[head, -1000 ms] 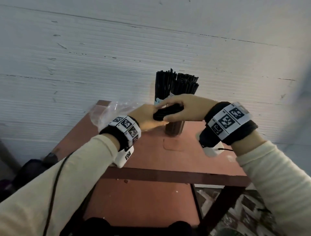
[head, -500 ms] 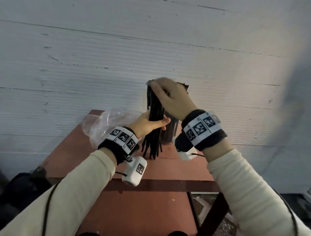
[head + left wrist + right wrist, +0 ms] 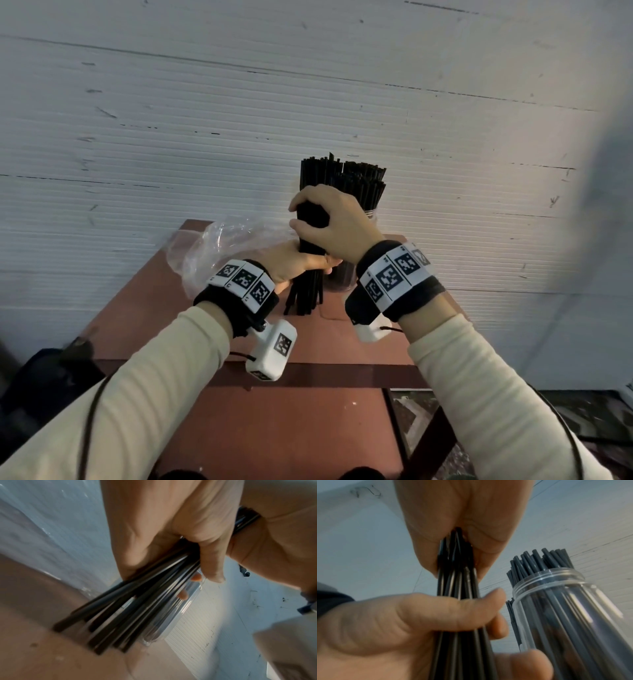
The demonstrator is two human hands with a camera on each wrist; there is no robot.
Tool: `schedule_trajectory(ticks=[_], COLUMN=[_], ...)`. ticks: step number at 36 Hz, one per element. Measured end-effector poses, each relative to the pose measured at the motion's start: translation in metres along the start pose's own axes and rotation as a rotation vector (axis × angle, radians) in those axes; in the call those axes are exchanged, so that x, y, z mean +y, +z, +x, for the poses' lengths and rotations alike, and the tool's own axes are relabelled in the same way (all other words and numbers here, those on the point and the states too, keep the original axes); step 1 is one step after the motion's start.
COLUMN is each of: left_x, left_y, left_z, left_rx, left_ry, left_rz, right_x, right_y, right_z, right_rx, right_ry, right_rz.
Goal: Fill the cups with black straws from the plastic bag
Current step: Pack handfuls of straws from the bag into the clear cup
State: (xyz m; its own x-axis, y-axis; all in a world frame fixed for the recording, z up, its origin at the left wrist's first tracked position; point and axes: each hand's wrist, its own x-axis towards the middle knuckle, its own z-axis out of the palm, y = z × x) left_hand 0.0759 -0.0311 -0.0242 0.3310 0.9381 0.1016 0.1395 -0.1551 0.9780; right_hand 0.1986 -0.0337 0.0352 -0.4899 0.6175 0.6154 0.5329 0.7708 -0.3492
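A bundle of black straws (image 3: 306,291) stands upright with its lower ends on the red-brown table (image 3: 342,342). My left hand (image 3: 294,260) grips the bundle low down. My right hand (image 3: 329,222) is curled round its upper part. Directly behind stands a clear cup (image 3: 371,214) packed with black straws (image 3: 359,181). In the right wrist view the bundle (image 3: 458,588) runs through both hands, and the full cup (image 3: 565,601) is close on the right. In the left wrist view the straws (image 3: 137,601) fan out below my fingers, in front of the cup (image 3: 171,615).
A crumpled clear plastic bag (image 3: 219,246) lies on the table's far left, behind my left wrist. A white ribbed wall (image 3: 308,85) rises right behind the table. A dark bag (image 3: 44,377) sits on the floor at the left; patterned floor (image 3: 421,421) shows at the right.
The bundle swung from lying level between my hands to standing upright. My right hand went to its top end, then came down and closed round its upper part.
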Motion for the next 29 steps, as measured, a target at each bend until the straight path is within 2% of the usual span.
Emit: schedule_trajectory(ticks=[3,8,13,18,21,24,27,29], left_x=[-0.002,-0.003,-0.012,-0.015,-0.018,-0.017,-0.009,0.0], left_y=[0.0,0.003,0.003,0.004,0.005,0.002,-0.002,-0.005], left_z=[-0.001,0.002,0.008,0.008,0.01,0.014,0.014,0.012], left_rx=[-0.034,-0.001,-0.046,-0.028,0.004,0.099,0.166,0.134], left_ry=[-0.085,-0.075,-0.156,-0.232,-0.207,-0.129,0.014,0.105], left_rz=[0.026,0.008,-0.017,0.061,0.169,0.141,0.044,0.038], right_x=[0.001,0.001,0.005,0.007,0.006,0.0,-0.008,-0.013], right_y=[0.004,0.005,0.008,0.009,0.004,-0.008,-0.024,-0.033], right_z=[0.0,0.003,0.004,0.006,0.005,0.005,0.003,-0.001], right_rx=[0.046,0.077,0.135,0.22,0.213,0.224,0.24,0.255], right_ry=[-0.022,-0.011,0.03,0.061,0.067,0.073,0.09,0.091], right_rz=[0.052,0.072,0.052,0.052,0.065,0.077,0.099,0.09])
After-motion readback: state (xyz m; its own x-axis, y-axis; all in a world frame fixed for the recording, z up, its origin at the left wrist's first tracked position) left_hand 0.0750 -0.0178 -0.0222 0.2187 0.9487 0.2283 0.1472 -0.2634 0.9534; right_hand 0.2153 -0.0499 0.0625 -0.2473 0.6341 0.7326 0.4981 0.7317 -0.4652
